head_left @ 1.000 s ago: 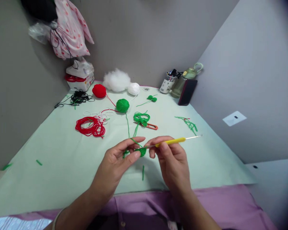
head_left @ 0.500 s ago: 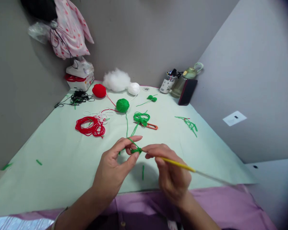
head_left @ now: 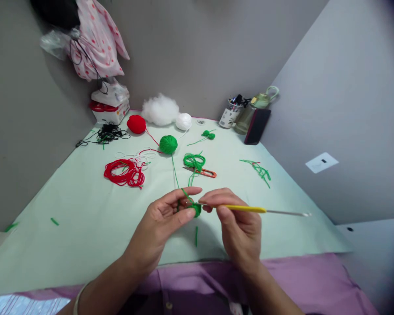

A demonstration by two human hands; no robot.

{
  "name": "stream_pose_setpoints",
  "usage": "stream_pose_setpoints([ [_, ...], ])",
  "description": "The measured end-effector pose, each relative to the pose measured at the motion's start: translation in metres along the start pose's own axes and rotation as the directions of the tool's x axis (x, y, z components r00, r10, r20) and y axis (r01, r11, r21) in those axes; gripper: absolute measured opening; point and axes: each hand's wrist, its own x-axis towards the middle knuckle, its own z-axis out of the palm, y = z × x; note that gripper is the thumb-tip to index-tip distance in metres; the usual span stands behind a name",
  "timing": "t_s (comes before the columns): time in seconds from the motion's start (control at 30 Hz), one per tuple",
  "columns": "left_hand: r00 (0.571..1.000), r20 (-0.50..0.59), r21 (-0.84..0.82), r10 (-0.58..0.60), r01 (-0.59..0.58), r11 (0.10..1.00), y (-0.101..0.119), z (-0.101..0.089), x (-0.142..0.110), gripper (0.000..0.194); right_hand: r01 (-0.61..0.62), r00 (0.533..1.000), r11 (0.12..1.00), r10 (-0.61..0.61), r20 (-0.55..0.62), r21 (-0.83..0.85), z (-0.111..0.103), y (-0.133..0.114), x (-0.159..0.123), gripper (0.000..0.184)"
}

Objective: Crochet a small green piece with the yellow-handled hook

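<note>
Between its thumb and fingers, my left hand (head_left: 160,223) pinches a small piece of green crochet work (head_left: 196,209). Green yarn (head_left: 175,170) passes over the raised index finger and leads back to a green yarn ball (head_left: 168,144). My right hand (head_left: 239,223) is closed on the yellow handle of a crochet hook (head_left: 246,208). The hook lies nearly level, its near tip at the green work and its other metal end pointing right. Fingers partly cover the stitches at the tip.
Beyond the hands lie orange thread snips (head_left: 206,173) and a green yarn coil (head_left: 194,161). Red yarn (head_left: 121,173) and black yarn (head_left: 107,133) are on the left. White stuffing (head_left: 160,110), a red ball (head_left: 136,124) and a white ball (head_left: 184,121) sit behind. A phone (head_left: 258,127) leans against a bottle (head_left: 244,120).
Both hands have shifted slightly right. The crochet hook has swung from slanting down to the right to nearly level, and more of the green work shows beyond the left thumb.
</note>
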Motion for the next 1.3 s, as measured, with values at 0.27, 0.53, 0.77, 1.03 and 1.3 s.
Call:
stream_pose_setpoints([
  [0.27, 0.998, -0.036, 0.117, 0.055, -0.050, 0.992, -0.005, 0.000, -0.001, 0.029, -0.022, 1.000, 1.000, 0.021, -0.024, -0.021, 0.004, -0.001, 0.001, 0.019],
  [0.53, 0.994, -0.113, -0.051, 0.004, -0.010, 0.999, -0.007, 0.010, -0.002, 0.050, 0.153, 0.987, 0.921, -0.128, 0.093, -0.357, 0.003, -0.003, -0.011, 0.025],
  [0.77, 0.981, 0.005, -0.234, -0.195, 0.191, 0.953, 0.001, 0.003, 0.005, 0.045, 0.098, 0.992, 0.975, -0.112, -0.056, -0.199, 0.000, 0.001, -0.008, 0.024],
  [1.03, 0.999, -0.032, 0.100, 0.034, -0.031, 0.995, -0.002, 0.000, 0.000, 0.032, -0.095, 0.995, 0.992, 0.095, 0.003, 0.082, 0.004, 0.005, -0.002, 0.016],
  [1.3, 0.999, -0.034, 0.119, 0.043, -0.039, 0.992, -0.004, -0.001, -0.002, 0.032, -0.273, 0.957, 0.909, 0.291, -0.008, 0.314, 0.001, 0.010, 0.002, 0.019],
])
